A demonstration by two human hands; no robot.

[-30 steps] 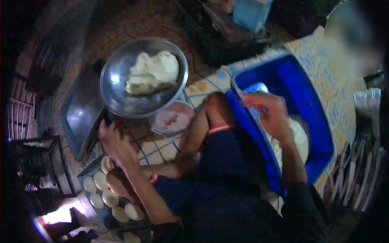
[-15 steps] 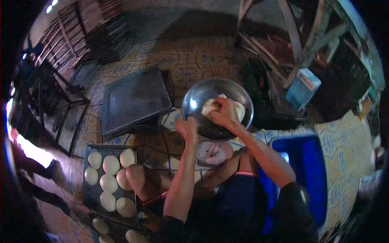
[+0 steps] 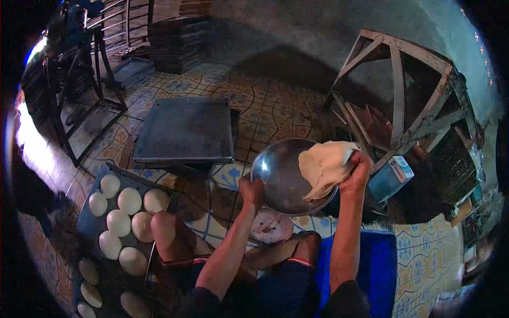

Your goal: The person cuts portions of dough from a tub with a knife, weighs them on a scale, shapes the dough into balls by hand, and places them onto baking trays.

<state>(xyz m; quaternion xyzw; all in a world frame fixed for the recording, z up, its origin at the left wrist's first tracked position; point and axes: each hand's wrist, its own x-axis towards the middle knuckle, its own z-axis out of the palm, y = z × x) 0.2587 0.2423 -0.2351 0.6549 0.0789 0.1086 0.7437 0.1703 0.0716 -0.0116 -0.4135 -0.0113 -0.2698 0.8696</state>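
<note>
A stretched piece of pale dough [image 3: 323, 167] hangs over the right side of a shiny metal bowl [image 3: 281, 183]. My right hand [image 3: 356, 172] is closed round the dough's right end at the bowl's rim. At the bowl's left rim, my left hand [image 3: 251, 193] is closed, with its fingers partly hidden against the metal. A round scale with a pale dial [image 3: 271, 226] sits just below the bowl, in front of my crossed legs.
Left of my knee lies a dark tray [image 3: 89, 222] with several round dough balls [image 3: 118, 222]. A flat metal sheet on a stand [image 3: 185, 130] is ahead. On the right are a blue tub [image 3: 379, 265], a blue-and-white box [image 3: 391, 178] and a wooden frame [image 3: 397, 90].
My right hand has lifted the dough from inside the bowl up and right to its rim. My left hand has come to the bowl's left rim. The camera view has turned.
</note>
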